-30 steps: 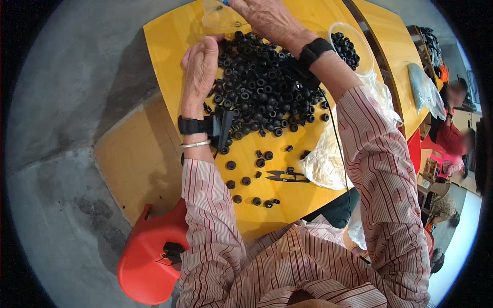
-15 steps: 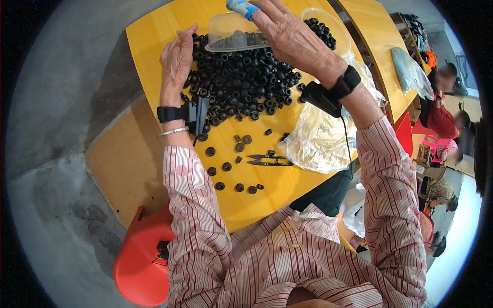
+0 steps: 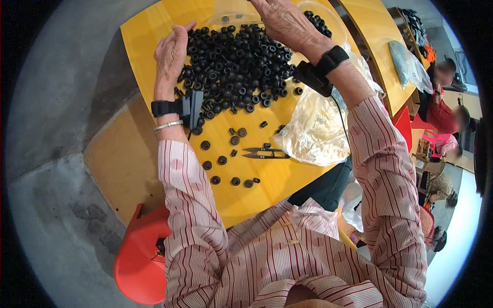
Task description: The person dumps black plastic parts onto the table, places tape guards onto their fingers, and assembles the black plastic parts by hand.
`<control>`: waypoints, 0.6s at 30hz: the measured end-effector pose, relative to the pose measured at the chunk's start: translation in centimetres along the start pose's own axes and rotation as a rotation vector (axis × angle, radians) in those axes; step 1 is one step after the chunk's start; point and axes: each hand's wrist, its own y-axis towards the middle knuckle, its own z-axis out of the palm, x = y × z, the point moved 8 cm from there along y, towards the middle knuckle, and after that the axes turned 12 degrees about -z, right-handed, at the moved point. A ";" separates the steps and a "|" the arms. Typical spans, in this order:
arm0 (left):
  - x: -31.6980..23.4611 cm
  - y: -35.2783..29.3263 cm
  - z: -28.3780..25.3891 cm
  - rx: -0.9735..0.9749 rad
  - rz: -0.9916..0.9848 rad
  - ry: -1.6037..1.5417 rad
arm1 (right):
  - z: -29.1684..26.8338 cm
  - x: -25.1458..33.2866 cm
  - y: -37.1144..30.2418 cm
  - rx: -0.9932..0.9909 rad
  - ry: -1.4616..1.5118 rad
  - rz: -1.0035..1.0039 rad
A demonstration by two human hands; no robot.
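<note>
A wide pile of small black round caps (image 3: 236, 72) covers the far part of the yellow table. My left hand (image 3: 172, 59) rests along the left edge of the pile, fingers stretched out and holding nothing. At the far side, my right hand (image 3: 290, 25) grips a clear plastic tub (image 3: 233, 15), tilted over the caps. The top of the picture cuts off its fingertips and much of the tub. Nearer me lie several loose caps (image 3: 222, 160) and a pair of black thread snips (image 3: 266, 153).
Right of the pile, a crumpled clear plastic bag (image 3: 313, 133) hangs over the table (image 3: 267, 179) edge. Another clear round container (image 3: 336, 23) holds black caps behind my right wrist. A red stool (image 3: 141, 262) stands at lower left. Other people (image 3: 447, 115) sit at far right.
My right hand and the tub have moved farther away, partly out of the picture. The view has shifted slightly, and my left hand stays beside the pile.
</note>
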 end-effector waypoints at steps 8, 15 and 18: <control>-1.0 0.0 0.4 0.011 0.084 0.052 | -2.4 2.0 -0.9 -0.034 0.084 -0.009; -0.4 -0.4 1.2 0.190 -0.079 -0.230 | -2.1 2.7 -2.0 -0.038 0.136 -0.005; -1.1 -0.4 0.9 0.142 -0.033 -0.214 | -3.1 2.4 -2.6 -0.142 0.063 -0.001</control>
